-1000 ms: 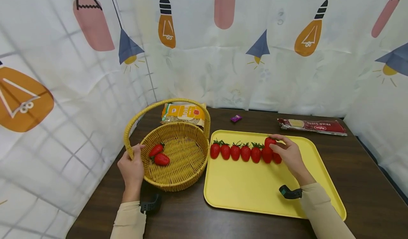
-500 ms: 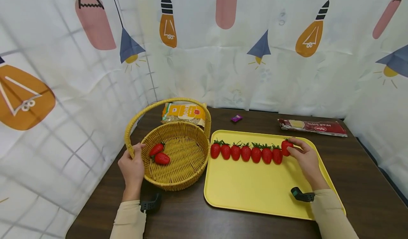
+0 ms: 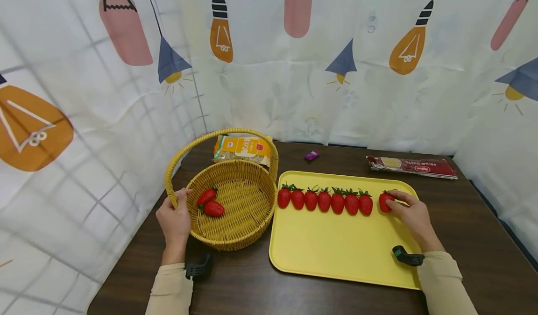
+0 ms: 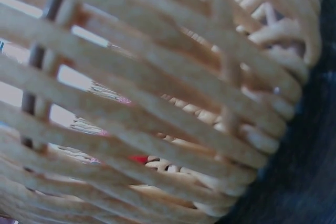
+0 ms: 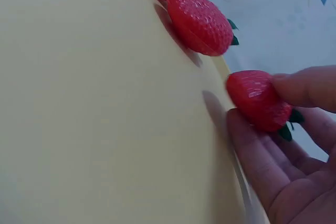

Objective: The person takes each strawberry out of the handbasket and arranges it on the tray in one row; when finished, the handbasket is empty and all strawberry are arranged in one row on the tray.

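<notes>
My right hand [image 3: 414, 218] pinches a red strawberry [image 3: 384, 204] between thumb and fingers at the right end of a row on the yellow tray [image 3: 328, 249]. In the right wrist view, the thumb presses one side of this strawberry [image 5: 257, 98] and fingers lie beneath it, just by the tray surface. A small gap parts it from the nearest strawberry [image 3: 365, 204] in the row. On the left, my left hand [image 3: 174, 224] grips the handle of a yellow wicker basket [image 3: 235, 246], where two strawberries [image 3: 213, 209] lie. Only close-up basket weave [image 4: 147, 93] fills the left wrist view.
Behind the basket stands an orange-and-clear food packet [image 3: 244, 149]. A small purple wrapped sweet [image 3: 311, 156] and a long red packet [image 3: 412, 166] lie beyond the tray on the dark table [image 3: 239, 282]. A printed curtain [image 3: 269, 95] hangs behind.
My right hand has carried the strawberry rightward from above the row and lowered it to the tray, just past the last one. The left hand and basket have stayed put.
</notes>
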